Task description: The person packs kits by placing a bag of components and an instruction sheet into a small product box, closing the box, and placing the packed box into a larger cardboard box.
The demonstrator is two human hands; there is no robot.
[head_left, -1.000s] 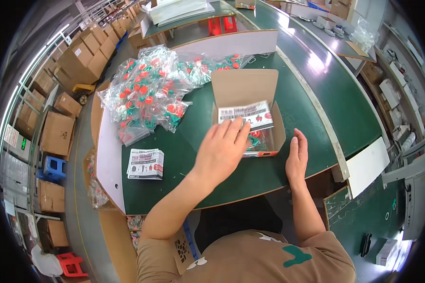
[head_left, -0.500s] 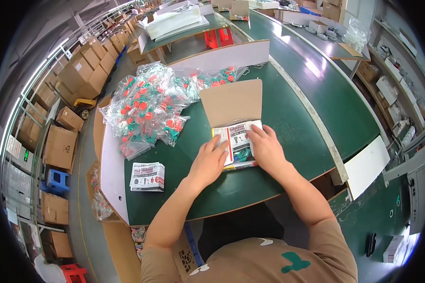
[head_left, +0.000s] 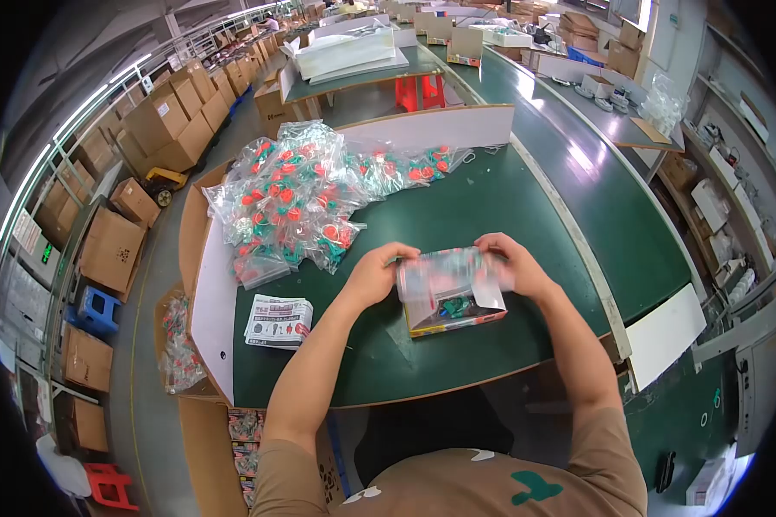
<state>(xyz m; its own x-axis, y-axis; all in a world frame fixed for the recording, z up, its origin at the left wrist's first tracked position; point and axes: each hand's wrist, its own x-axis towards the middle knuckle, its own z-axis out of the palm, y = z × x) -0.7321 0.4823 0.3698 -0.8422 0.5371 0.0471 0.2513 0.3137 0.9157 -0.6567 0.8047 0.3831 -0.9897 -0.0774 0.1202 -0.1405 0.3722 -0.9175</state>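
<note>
On the green table a small printed cardboard box [head_left: 470, 323] lies in front of me. Green pieces [head_left: 457, 306] show inside it through the open front. Its lid [head_left: 444, 265], smeared by motion, is tilted over the box. At the lid's left corner, my left hand [head_left: 373, 274] has its fingers closed on the edge. My right hand [head_left: 517, 267] grips the opposite corner, with some fingers blurred. Left of my hands sits a stack of printed leaflets [head_left: 278, 320].
A heap of clear bags [head_left: 289, 202] with red and green pieces covers the table's back left, before a white partition [head_left: 440, 127]. A pale rail [head_left: 569, 233] runs along the right, beside another green surface [head_left: 616, 207]. Cartons [head_left: 108, 250] line the left aisle.
The raised lid has come down over the box, its printed outside now facing up. Both hands have moved from the leaflet inside the box to the lid's corners. The view has shifted slightly.
</note>
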